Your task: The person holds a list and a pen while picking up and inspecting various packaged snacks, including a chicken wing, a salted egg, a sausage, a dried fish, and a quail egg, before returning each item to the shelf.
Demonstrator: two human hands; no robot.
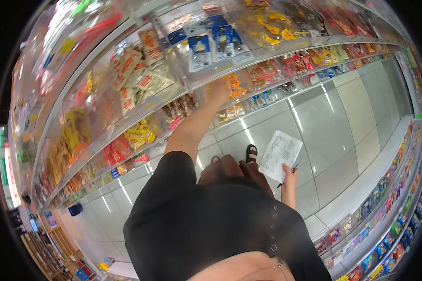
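Observation:
My left arm stretches forward to the lower shelf, where my left hand reaches in among small orange packets. Behind the clear shelf front its fingers are blurred, and I cannot tell whether they grip a packet. Low on my right side, my right hand is closed on a sheet of paper covered in handwriting, pinched at its lower edge. A dark pen sticks out of the same hand beside the sheet.
Above my left hand, blue-and-white pouches fill a clear bin, with cream packets to their left. Yellow packets lie lower left. Grey floor tiles run between this shelving and another snack shelf at right.

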